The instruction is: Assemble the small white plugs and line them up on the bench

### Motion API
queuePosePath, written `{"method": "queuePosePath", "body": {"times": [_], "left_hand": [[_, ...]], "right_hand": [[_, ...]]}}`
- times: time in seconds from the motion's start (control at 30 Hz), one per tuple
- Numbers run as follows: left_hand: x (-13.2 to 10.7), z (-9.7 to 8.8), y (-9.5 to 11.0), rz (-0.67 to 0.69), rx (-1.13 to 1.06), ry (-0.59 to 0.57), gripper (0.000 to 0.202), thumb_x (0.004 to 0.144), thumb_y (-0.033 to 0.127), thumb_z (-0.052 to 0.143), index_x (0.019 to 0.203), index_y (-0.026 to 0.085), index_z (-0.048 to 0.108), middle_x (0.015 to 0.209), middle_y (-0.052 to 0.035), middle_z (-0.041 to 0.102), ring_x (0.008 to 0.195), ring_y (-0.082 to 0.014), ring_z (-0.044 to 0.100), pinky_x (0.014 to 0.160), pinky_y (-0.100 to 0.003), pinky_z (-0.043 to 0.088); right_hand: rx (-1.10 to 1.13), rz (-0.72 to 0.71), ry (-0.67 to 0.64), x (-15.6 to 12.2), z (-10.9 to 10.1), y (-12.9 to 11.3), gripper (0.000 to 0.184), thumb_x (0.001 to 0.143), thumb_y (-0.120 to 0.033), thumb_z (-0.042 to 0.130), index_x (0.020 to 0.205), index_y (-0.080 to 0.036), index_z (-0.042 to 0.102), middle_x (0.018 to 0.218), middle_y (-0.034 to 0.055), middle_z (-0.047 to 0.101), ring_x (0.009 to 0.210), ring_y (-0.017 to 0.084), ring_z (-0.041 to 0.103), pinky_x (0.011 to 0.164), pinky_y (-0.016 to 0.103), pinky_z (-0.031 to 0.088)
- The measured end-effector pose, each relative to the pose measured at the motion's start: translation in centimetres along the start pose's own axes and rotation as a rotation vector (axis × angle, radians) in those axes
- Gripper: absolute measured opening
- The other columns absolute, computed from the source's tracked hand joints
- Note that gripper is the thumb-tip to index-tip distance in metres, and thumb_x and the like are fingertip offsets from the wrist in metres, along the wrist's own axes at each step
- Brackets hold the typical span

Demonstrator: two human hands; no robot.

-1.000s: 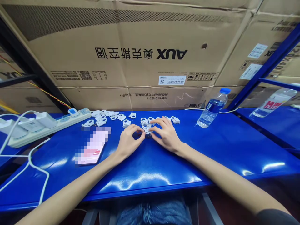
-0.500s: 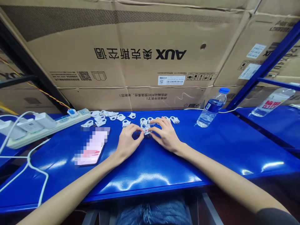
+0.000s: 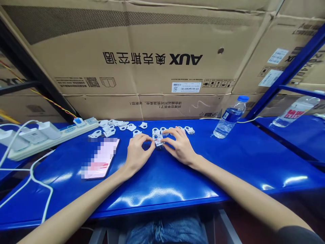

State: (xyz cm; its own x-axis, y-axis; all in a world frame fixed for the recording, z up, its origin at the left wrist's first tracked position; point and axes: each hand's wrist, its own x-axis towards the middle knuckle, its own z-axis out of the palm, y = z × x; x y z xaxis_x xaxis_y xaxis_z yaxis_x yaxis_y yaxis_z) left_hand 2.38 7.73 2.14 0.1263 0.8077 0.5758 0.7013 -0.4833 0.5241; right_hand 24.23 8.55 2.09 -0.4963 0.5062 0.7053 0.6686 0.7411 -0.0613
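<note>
A white two-pin plug with a ring-shaped handle (image 3: 159, 142) is pinched between my hands just above or on the blue table (image 3: 162, 183). My left hand (image 3: 138, 152) has thumb and index fingertips at its left side. From the other side, my right hand (image 3: 181, 147) grips it with bent fingers, the knuckles partly covering a row of similar plugs behind. In that row, one white plug (image 3: 189, 130) shows at the right end and another plug (image 3: 155, 131) at the left. A single plug (image 3: 137, 133) lies just beyond my left hand.
More plugs lie in a loose pile (image 3: 114, 124) at the back left. Nearby are a pink phone (image 3: 108, 157), partly pixelated, and a power strip (image 3: 63, 135) with chargers and white cables. A water bottle (image 3: 228, 120) stands tilted-looking at right. Large cardboard boxes (image 3: 152, 34) wall the back.
Both hands stay nearly in place around the plug. The plug looks slightly turned between my fingertips, and the view has shifted a little.
</note>
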Motion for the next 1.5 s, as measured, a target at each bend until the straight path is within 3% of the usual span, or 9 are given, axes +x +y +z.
{"method": "queuePosePath", "body": {"times": [0.73,1.07,1.27,1.33,1.5], "left_hand": [[0.0,0.0,0.0,-0.009,0.018,-0.027,0.012,0.093,0.030,0.063,0.085,0.023,0.070,0.098,-0.0028,0.077,0.101,-0.0243,0.069,0.098,-0.044,0.045],[0.3,-0.3,0.2,-0.037,-0.056,-0.041,0.013,0.092,0.031,0.067,0.083,0.023,0.070,0.091,-0.0023,0.075,0.091,-0.0234,0.069,0.092,-0.042,0.048],[0.1,-0.2,-0.2,-0.050,0.085,-0.069,0.011,0.095,0.027,0.057,0.086,0.023,0.063,0.095,-0.0043,0.071,0.097,-0.0258,0.066,0.091,-0.043,0.047],[-0.2,-0.2,-0.4,-0.050,0.187,-0.102,0.003,0.090,0.024,0.058,0.093,0.023,0.060,0.101,-0.0072,0.068,0.101,-0.0286,0.065,0.088,-0.043,0.049],[-1.0,0.1,-0.6,-0.071,0.312,-0.216,0.010,0.090,0.024,0.058,0.100,0.022,0.057,0.104,-0.0100,0.068,0.101,-0.0315,0.064,0.086,-0.044,0.049]], "right_hand": [[0.002,0.001,0.001,0.0,-0.1,-0.2,0.017,0.104,-0.028,0.060,0.111,-0.023,0.075,0.133,0.0105,0.070,0.123,0.027,0.062,0.117,0.055,0.044],[0.038,0.031,-0.003,0.0,0.0,-0.3,0.017,0.104,-0.029,0.061,0.110,-0.025,0.076,0.135,0.0092,0.070,0.125,0.026,0.062,0.118,0.055,0.043],[0.101,0.157,0.033,0.1,0.2,-0.3,0.013,0.101,-0.030,0.066,0.108,-0.026,0.076,0.133,0.0099,0.070,0.123,0.029,0.061,0.110,0.054,0.049],[0.147,0.218,0.072,0.2,0.4,-0.2,0.013,0.101,-0.032,0.066,0.107,-0.026,0.076,0.132,0.0099,0.069,0.124,0.029,0.061,0.107,0.052,0.051],[0.226,0.313,0.158,1.5,1.4,0.4,0.012,0.099,-0.033,0.069,0.105,-0.026,0.078,0.132,0.0095,0.068,0.124,0.029,0.060,0.108,0.051,0.051]]}}
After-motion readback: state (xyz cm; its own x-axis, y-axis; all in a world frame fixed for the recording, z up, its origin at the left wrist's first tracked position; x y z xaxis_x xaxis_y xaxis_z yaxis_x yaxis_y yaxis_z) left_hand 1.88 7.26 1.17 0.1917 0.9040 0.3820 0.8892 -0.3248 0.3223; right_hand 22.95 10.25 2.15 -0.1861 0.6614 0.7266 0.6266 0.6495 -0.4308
